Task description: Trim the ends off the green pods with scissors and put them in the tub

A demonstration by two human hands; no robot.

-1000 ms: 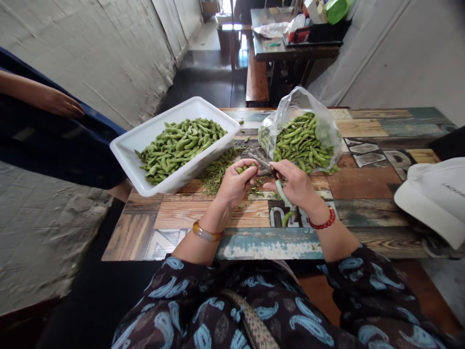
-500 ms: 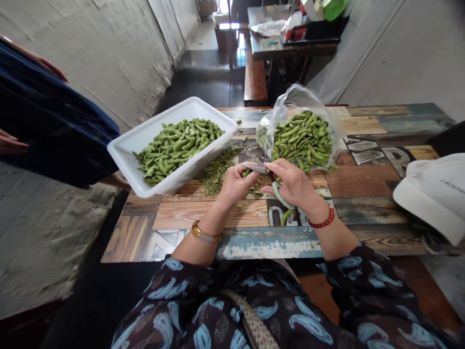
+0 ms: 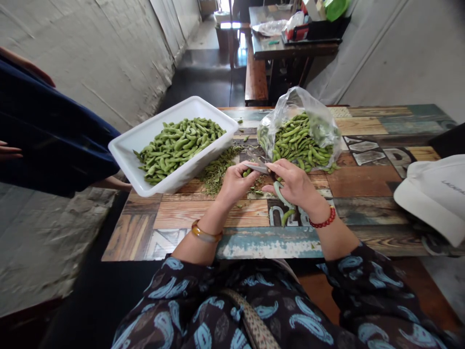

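Over the middle of the table, my left hand (image 3: 235, 184) pinches a green soybean pod (image 3: 247, 172), partly hidden by its fingers. My right hand (image 3: 293, 183) grips a pair of scissors (image 3: 280, 193) with pale green handles; the blades (image 3: 257, 167) point left and meet the pod in my left hand. Beneath the left hand lies a pile of green trimmings (image 3: 218, 174). To the left stands a white plastic tub (image 3: 145, 190) with many pods in it. Behind my right hand, a clear plastic bag (image 3: 290, 99) gapes with more pods inside. One loose pod (image 3: 288, 216) rests below the scissors.
At the right end of the patchwork-print table (image 3: 210, 213) sits a white cap (image 3: 432, 189). A person in a dark blue garment (image 3: 47, 131) stands by the wall at left. Farther back are another table (image 3: 269, 48) with a bag and boxes, and a wooden bench (image 3: 255, 80).
The plastic bag's opening has sagged a little over its pods. The person at left has shifted slightly. Both my hands stay nearly in place with the pod and scissors.
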